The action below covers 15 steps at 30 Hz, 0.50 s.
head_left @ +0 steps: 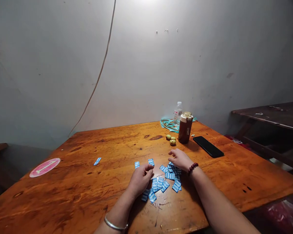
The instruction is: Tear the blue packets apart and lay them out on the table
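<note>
Several small blue-and-white striped packets (164,182) lie in a loose pile on the wooden table (88,188). My left hand (139,179) rests knuckles up at the pile's left edge, fingers curled under onto the packets; whether it holds one is hidden. A silver bangle circles that wrist. My right hand (179,159) lies palm down on the pile's far right side, fingers bent and touching the packets. It wears a dark red bead bracelet. Two single packets (150,161) sit just beyond the left hand, and another packet (97,161) lies alone further left.
A brown sport bottle (185,128), a clear water bottle (177,113), small yellow-green fruits (171,139) and teal straps (168,124) stand at the far side. A black phone (208,146) lies right of them. A pink round sticker (45,167) is at the left. A dark bench (271,117) stands right.
</note>
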Tool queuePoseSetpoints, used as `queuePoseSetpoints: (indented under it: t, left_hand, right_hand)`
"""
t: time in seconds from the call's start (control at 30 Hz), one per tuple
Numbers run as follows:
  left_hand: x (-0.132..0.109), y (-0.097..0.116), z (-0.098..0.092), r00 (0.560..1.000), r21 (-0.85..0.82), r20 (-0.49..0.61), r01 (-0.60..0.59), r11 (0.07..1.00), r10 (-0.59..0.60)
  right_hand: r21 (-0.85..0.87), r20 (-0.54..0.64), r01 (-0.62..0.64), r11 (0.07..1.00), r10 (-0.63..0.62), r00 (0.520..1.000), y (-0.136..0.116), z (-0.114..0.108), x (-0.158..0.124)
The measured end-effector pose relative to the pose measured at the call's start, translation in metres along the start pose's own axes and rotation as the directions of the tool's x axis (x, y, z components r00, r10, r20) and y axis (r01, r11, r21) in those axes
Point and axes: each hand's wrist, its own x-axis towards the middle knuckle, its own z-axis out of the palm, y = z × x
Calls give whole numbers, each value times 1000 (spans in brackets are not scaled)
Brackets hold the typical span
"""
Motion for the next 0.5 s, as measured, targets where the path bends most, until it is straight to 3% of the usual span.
queuePoseSetpoints:
  t: [0.17, 0.33, 0.5]
  left_hand:
    - [-4, 9, 2, 999, 53, 21, -41, 998, 40]
    - [-7, 15, -1, 1000, 69, -13, 15, 998, -15]
    - [-6, 11, 0, 1000, 103, 21, -19, 994, 17]
  right_hand:
    - [-3, 125, -5, 1000, 5, 992, 3, -2, -12]
    - [117, 333, 57, 991, -93, 938, -5, 2, -17]
    - [272, 255, 52, 961, -124, 959, -4, 7, -13]
